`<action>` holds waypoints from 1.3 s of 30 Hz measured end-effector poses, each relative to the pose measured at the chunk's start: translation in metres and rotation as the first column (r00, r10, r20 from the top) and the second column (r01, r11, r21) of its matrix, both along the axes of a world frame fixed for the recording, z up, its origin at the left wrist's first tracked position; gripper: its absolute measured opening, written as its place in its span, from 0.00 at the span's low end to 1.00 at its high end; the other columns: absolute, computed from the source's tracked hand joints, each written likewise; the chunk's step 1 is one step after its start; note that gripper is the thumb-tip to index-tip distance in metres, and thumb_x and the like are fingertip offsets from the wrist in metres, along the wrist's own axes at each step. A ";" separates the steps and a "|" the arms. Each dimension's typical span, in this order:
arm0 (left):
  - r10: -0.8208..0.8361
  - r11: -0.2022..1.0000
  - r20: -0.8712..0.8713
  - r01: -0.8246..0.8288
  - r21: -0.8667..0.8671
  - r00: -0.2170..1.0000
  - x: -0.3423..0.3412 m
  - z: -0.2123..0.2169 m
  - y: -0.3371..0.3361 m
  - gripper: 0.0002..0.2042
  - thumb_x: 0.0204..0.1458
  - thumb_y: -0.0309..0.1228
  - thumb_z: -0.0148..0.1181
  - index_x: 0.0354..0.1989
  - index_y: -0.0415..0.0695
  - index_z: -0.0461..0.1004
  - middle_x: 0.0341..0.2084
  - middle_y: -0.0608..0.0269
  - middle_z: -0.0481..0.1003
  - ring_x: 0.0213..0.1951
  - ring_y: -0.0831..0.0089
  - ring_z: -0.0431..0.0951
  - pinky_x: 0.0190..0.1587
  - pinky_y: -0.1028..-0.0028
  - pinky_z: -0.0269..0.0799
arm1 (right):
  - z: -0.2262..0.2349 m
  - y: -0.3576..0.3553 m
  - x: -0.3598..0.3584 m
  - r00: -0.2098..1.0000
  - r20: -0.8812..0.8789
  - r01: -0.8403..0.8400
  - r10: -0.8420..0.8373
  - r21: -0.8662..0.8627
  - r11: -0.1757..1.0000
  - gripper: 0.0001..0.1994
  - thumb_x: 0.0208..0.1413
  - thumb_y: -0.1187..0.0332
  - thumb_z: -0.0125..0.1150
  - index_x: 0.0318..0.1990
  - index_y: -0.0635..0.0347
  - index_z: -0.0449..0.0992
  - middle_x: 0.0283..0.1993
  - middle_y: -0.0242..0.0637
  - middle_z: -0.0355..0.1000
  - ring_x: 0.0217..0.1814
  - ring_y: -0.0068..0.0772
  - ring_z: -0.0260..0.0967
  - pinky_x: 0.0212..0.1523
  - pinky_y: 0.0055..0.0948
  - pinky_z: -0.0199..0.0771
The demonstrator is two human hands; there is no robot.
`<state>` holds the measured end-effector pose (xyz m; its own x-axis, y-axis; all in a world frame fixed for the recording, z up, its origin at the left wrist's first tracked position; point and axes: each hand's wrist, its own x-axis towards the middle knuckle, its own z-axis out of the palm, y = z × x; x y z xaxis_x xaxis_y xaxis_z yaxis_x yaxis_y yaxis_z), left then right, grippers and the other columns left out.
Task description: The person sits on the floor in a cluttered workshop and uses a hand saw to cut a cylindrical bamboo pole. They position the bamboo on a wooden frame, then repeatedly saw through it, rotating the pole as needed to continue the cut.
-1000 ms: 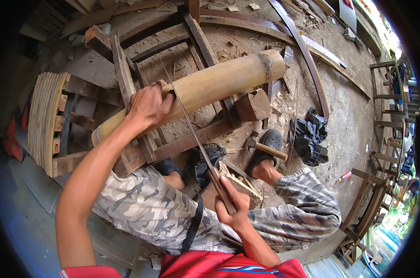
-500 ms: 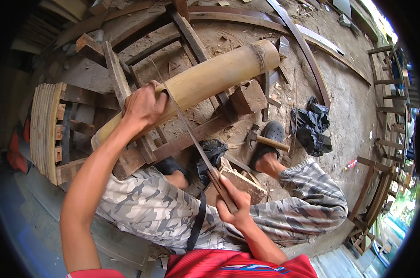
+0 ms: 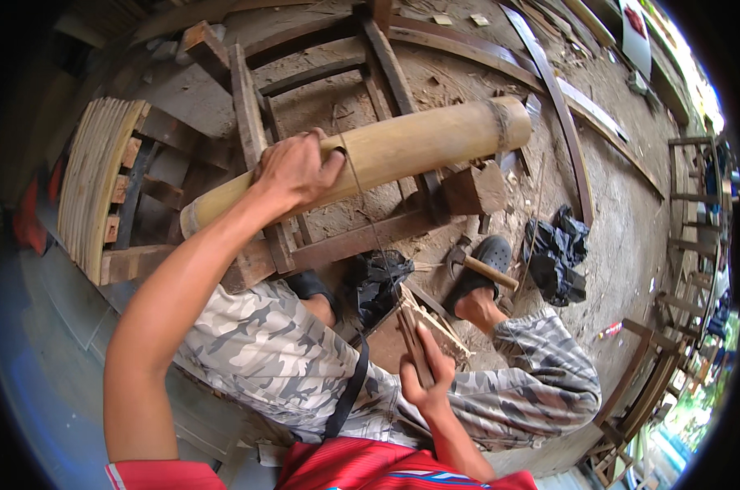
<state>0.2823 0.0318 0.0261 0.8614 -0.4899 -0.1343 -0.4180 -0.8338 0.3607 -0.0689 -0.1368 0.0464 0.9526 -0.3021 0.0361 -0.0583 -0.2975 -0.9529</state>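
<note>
A thick bamboo pole (image 3: 427, 135) lies at a slant across a dark wooden frame (image 3: 349, 243). My left hand (image 3: 299, 171) is closed over its top, thumb beside a small dark opening in the bamboo. Just right of that thumb, a thin saw blade (image 3: 373, 224) crosses the pole and runs down toward me. Near my lap, my right hand (image 3: 428, 374) grips the saw's wooden handle (image 3: 415, 343). The blade meets the bamboo's surface; how deep it sits cannot be made out.
A wooden block (image 3: 477, 189) sits by the frame's right corner. A hammer (image 3: 488, 271) rests against my shoe. Black plastic bags (image 3: 559, 255) lie on the floor. Bundled slats (image 3: 100, 184) stand at left, wooden chair frames (image 3: 643, 367) at right. Long boards (image 3: 549, 98) lie beyond.
The view has shifted, so the bamboo and frame appear farther right. The saw looks steeper, with less of its far end showing past the pole. Both hands keep their grips.
</note>
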 end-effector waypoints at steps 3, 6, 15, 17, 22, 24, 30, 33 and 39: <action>-0.013 1.000 -0.034 0.012 -0.005 0.999 0.000 0.003 -0.004 0.29 0.61 0.50 0.50 0.42 0.29 0.77 0.16 0.50 0.76 0.20 0.55 0.78 0.31 0.51 0.78 | 0.005 0.009 0.028 1.000 -0.019 0.016 -0.015 0.024 1.000 0.31 0.50 0.79 0.56 0.66 0.75 0.70 0.51 0.55 0.82 0.43 0.31 0.82 0.49 0.27 0.78; 0.009 0.998 -0.034 -0.006 0.067 0.999 0.000 0.004 0.000 0.29 0.61 0.47 0.53 0.46 0.25 0.76 0.15 0.52 0.74 0.18 0.59 0.76 0.30 0.55 0.80 | -0.011 0.018 0.116 1.000 0.021 0.015 -0.016 0.051 0.999 0.33 0.53 0.78 0.59 0.70 0.60 0.70 0.35 0.49 0.80 0.27 0.25 0.75 0.35 0.24 0.76; -0.001 1.000 -0.022 0.001 -0.010 1.000 -0.004 0.004 -0.003 0.29 0.60 0.47 0.54 0.44 0.22 0.76 0.18 0.40 0.77 0.23 0.46 0.82 0.33 0.54 0.81 | 0.007 0.004 -0.005 0.999 -0.046 -0.018 0.019 0.033 0.999 0.32 0.48 0.80 0.55 0.66 0.73 0.70 0.54 0.56 0.81 0.39 0.34 0.82 0.44 0.28 0.79; 0.000 1.000 -0.018 -0.001 -0.014 1.000 -0.006 0.006 -0.005 0.29 0.60 0.46 0.55 0.44 0.22 0.75 0.19 0.37 0.77 0.24 0.44 0.82 0.33 0.53 0.81 | 0.005 0.007 0.012 1.000 0.014 -0.017 0.018 -0.057 0.998 0.33 0.47 0.80 0.55 0.67 0.72 0.70 0.51 0.55 0.82 0.36 0.31 0.82 0.42 0.27 0.79; 0.014 0.999 -0.024 -0.013 0.043 1.000 -0.005 0.015 -0.009 0.28 0.59 0.45 0.56 0.45 0.23 0.75 0.24 0.31 0.78 0.32 0.41 0.84 0.38 0.50 0.80 | -0.008 0.020 0.146 0.996 0.086 0.010 -0.022 0.131 0.991 0.34 0.53 0.77 0.60 0.72 0.56 0.69 0.34 0.48 0.80 0.27 0.24 0.75 0.34 0.27 0.77; 0.048 0.997 -0.057 -0.045 0.059 0.997 -0.007 0.020 -0.007 0.27 0.58 0.44 0.56 0.45 0.24 0.76 0.27 0.30 0.79 0.35 0.39 0.84 0.41 0.50 0.80 | -0.007 0.016 0.126 1.000 0.023 -0.005 0.003 0.110 0.994 0.34 0.52 0.77 0.61 0.71 0.57 0.69 0.37 0.48 0.81 0.29 0.24 0.77 0.35 0.27 0.77; -0.044 0.997 0.115 0.050 -0.053 0.992 -0.005 0.005 0.002 0.24 0.57 0.42 0.55 0.44 0.25 0.75 0.28 0.28 0.78 0.35 0.36 0.83 0.42 0.49 0.79 | 0.001 0.004 0.008 0.999 0.012 -0.033 0.032 0.063 0.997 0.32 0.47 0.81 0.55 0.66 0.73 0.71 0.51 0.56 0.82 0.39 0.32 0.84 0.44 0.27 0.80; 0.003 1.000 -0.015 -0.003 0.003 1.000 -0.008 0.017 -0.005 0.23 0.57 0.41 0.55 0.44 0.26 0.75 0.28 0.28 0.78 0.36 0.36 0.83 0.43 0.48 0.79 | 0.003 0.021 0.084 0.998 -0.069 0.008 0.001 0.134 0.991 0.33 0.51 0.78 0.58 0.70 0.65 0.69 0.56 0.52 0.81 0.44 0.33 0.83 0.47 0.27 0.78; 0.017 1.000 0.009 -0.017 0.024 1.000 -0.009 0.011 0.000 0.24 0.58 0.41 0.54 0.43 0.25 0.75 0.22 0.34 0.78 0.27 0.43 0.83 0.35 0.52 0.80 | 0.002 0.019 0.117 0.997 -0.073 0.011 0.000 0.139 0.990 0.34 0.51 0.78 0.59 0.71 0.58 0.70 0.41 0.53 0.82 0.31 0.25 0.79 0.37 0.28 0.79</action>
<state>0.2738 0.0319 0.0371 0.8708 -0.4719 -0.1381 -0.4068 -0.8492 0.3367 0.0484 -0.1176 0.0485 0.9494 -0.3046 -0.0763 -0.1305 -0.1619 -0.9781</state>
